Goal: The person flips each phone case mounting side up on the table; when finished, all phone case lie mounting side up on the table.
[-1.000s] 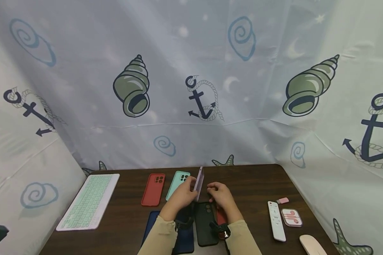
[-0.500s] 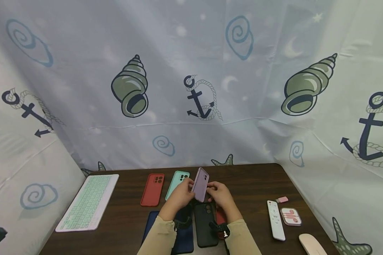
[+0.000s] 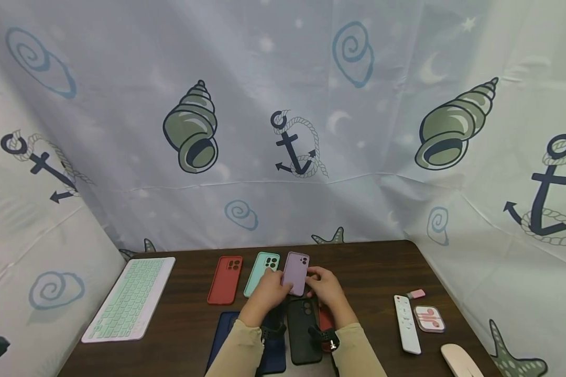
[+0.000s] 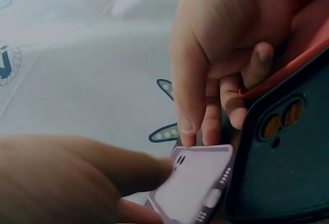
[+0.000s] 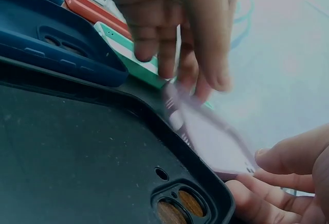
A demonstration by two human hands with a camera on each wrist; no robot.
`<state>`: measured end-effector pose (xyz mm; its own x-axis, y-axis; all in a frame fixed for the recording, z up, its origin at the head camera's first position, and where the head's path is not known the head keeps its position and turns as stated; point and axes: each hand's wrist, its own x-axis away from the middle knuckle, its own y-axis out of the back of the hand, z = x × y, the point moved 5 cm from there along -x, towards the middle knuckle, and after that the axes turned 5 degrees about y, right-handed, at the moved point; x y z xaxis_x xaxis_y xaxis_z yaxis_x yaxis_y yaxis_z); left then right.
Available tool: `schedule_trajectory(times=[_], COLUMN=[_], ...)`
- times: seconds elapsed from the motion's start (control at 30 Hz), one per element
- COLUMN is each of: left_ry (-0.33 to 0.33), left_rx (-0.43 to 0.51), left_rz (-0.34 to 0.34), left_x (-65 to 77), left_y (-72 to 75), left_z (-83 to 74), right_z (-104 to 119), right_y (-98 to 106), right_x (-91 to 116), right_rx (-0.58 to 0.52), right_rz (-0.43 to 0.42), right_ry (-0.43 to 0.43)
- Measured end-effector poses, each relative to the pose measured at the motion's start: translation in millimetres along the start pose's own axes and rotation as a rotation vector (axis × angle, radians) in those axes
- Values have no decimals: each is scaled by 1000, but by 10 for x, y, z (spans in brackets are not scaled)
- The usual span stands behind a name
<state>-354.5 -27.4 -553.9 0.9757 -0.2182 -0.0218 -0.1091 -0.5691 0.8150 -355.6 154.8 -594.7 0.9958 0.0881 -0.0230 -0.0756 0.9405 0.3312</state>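
A purple phone case (image 3: 295,273) is held above the far middle of the table, its outer back towards the head view. My left hand (image 3: 266,291) pinches it by its left edge. Thumb and fingers of my right hand (image 3: 326,287) grip its right edge near the camera holes. In the left wrist view the pale inside of the purple case (image 4: 198,180) shows between the hands. Just in front of the hands lies a black phone case (image 3: 304,335), hollow side up in the right wrist view. A mint green phone case (image 3: 259,272) lies beside my left hand.
Left of the mint case lies a red phone case (image 3: 224,281). Dark blue phone cases (image 3: 222,330) sit under my left forearm, another red case (image 3: 327,320) by my right wrist. A keyboard (image 3: 129,298) stands left; a remote (image 3: 407,324), earphone box (image 3: 430,319) and mouse (image 3: 459,361) right.
The purple phone case has turned from edge-on to showing its back to the head view, and its top has dipped. My left hand turned with it; my right hand now grips its right edge.
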Motion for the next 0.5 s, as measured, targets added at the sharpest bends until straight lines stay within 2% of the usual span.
schedule_trajectory(times=[0.13, 0.37, 0.5], left_ry=[23, 44, 35], left_rx=[-21, 0, 75], left_rz=[37, 56, 74], left_x=[34, 37, 99], left_y=[-50, -96, -77], left_z=[-8, -49, -153], right_z=[1, -12, 13], right_y=[-2, 52, 141], right_x=[-1, 10, 63], right_rx=[-4, -9, -109], right_rz=[-1, -1, 9], right_ry=[3, -7, -24])
